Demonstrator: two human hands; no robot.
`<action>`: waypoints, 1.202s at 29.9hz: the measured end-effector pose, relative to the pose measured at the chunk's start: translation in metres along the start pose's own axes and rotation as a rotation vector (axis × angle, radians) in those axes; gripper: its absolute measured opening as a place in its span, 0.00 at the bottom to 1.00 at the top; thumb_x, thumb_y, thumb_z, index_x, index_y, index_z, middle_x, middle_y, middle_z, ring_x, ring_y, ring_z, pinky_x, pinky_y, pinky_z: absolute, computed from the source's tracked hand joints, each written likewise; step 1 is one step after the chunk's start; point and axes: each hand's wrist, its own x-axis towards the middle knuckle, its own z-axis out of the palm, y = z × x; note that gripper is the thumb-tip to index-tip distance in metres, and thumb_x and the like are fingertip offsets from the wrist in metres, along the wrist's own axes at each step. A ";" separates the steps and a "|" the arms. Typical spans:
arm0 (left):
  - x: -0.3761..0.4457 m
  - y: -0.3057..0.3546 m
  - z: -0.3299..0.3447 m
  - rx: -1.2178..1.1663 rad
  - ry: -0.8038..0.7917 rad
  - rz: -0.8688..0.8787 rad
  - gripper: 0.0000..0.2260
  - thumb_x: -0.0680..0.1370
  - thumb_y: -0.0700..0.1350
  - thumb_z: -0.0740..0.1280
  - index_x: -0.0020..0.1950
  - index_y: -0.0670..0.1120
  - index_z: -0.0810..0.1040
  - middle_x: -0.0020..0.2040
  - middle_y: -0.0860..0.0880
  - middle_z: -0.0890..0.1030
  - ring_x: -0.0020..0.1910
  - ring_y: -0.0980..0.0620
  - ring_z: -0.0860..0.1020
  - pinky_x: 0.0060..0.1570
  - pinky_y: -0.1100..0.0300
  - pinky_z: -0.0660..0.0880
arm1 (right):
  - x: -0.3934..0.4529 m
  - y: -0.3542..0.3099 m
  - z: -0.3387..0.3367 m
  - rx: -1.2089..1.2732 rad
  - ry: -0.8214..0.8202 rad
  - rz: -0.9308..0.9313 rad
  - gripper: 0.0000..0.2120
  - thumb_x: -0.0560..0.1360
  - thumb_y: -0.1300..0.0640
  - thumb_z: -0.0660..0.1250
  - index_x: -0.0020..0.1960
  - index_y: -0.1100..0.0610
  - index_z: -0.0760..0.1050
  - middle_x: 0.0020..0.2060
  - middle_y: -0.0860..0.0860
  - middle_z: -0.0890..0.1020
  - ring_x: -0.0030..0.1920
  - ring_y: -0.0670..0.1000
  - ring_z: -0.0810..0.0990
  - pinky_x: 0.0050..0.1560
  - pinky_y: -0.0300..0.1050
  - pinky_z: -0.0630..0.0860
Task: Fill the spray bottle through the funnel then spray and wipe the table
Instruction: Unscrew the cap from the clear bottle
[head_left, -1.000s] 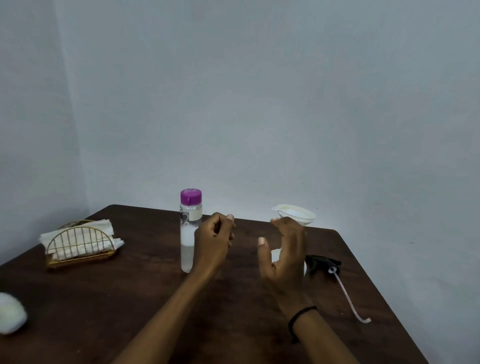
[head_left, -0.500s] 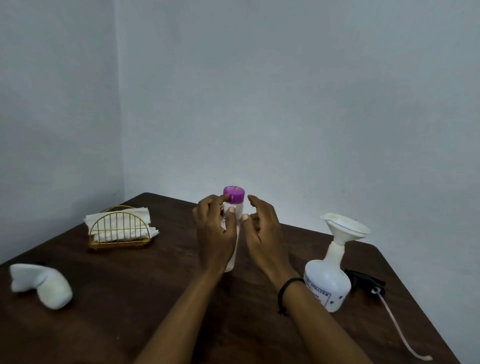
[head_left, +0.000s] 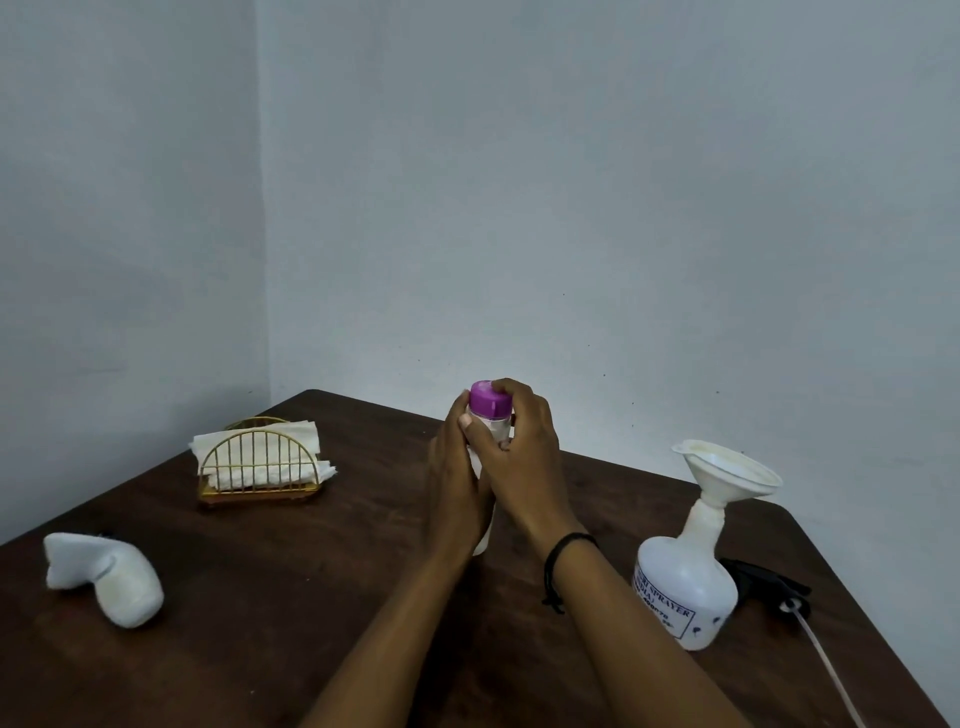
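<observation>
Spray bottle (head_left: 685, 587), white and uncapped, stands on the dark wooden counter (head_left: 291, 623) well to the right of both hands, with a white funnel (head_left: 727, 470) seated in its neck. Just behind it, farther right, lies the black trigger head (head_left: 769, 587) with its thin dip tube (head_left: 831, 675) trailing toward the near edge. Both hands meet at the middle of the counter around an upright clear bottle (head_left: 485, 538): the left hand (head_left: 457, 483) is wrapped around its body, and the right hand (head_left: 524, 457) closes over its purple cap (head_left: 489, 399), fingertips curled on the far side. A black band sits on the right wrist. Left of the hands, toward the wall, a gold wire holder (head_left: 257, 470) carries white napkins. Nearer and farther left lies a rolled white cloth (head_left: 104, 577).
</observation>
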 end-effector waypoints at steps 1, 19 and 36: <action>0.001 0.001 -0.001 0.003 0.015 0.013 0.23 0.78 0.64 0.61 0.70 0.56 0.69 0.62 0.51 0.79 0.61 0.47 0.78 0.62 0.43 0.75 | 0.000 -0.001 0.000 0.007 0.014 0.005 0.19 0.75 0.45 0.71 0.64 0.44 0.70 0.60 0.45 0.74 0.58 0.45 0.75 0.56 0.42 0.77; -0.013 0.015 0.001 0.126 -0.083 0.115 0.28 0.79 0.56 0.67 0.77 0.54 0.65 0.62 0.54 0.78 0.60 0.54 0.72 0.52 0.70 0.69 | -0.010 -0.002 -0.039 0.191 0.086 0.067 0.16 0.72 0.56 0.75 0.55 0.48 0.73 0.49 0.41 0.80 0.47 0.36 0.78 0.40 0.27 0.73; -0.016 0.010 0.007 0.053 -0.146 0.107 0.33 0.74 0.60 0.64 0.77 0.51 0.65 0.57 0.58 0.77 0.57 0.58 0.76 0.50 0.72 0.72 | -0.008 -0.001 -0.040 0.186 0.128 0.081 0.23 0.73 0.60 0.73 0.66 0.52 0.73 0.51 0.43 0.78 0.47 0.35 0.77 0.44 0.26 0.74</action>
